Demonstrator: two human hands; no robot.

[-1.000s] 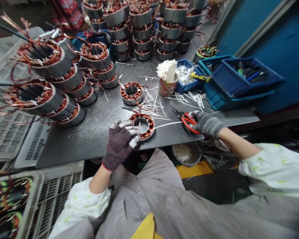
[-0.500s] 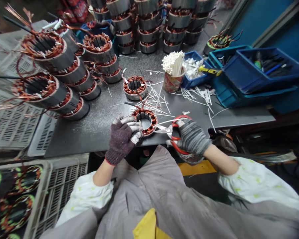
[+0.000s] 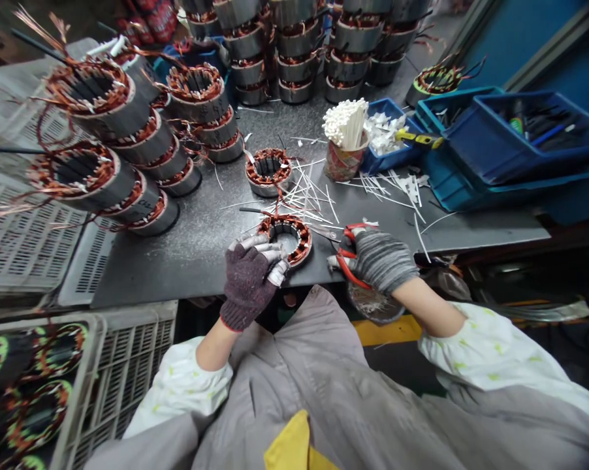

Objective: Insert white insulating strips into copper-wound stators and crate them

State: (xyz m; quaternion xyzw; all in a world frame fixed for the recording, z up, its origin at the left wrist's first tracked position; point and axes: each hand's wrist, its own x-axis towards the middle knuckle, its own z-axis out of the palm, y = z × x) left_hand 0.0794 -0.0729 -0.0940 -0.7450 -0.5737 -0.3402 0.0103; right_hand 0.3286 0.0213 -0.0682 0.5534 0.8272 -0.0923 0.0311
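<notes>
Worktop [image 3: 204,238] bears stacked stators [image 3: 142,145], white strips [image 3: 299,207]. My left hand [image 3: 252,274] touches one wound stator [image 3: 304,243], grip unclear; my right hand [image 3: 385,258] clasps red-handled scissors [image 3: 334,236]. Work appears unfinished.

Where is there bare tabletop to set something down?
Widest: tabletop between the left stacked rings and the left hand, with only specks on it. Smaller: the gap between the front ring and the right hand, nearer than the cutter blades. Crowded: scattered white strips about the cup.

No text legible; dark marks [image 3: 140,203] on stacked stators [image 3: 120,183] are blurred
</notes>
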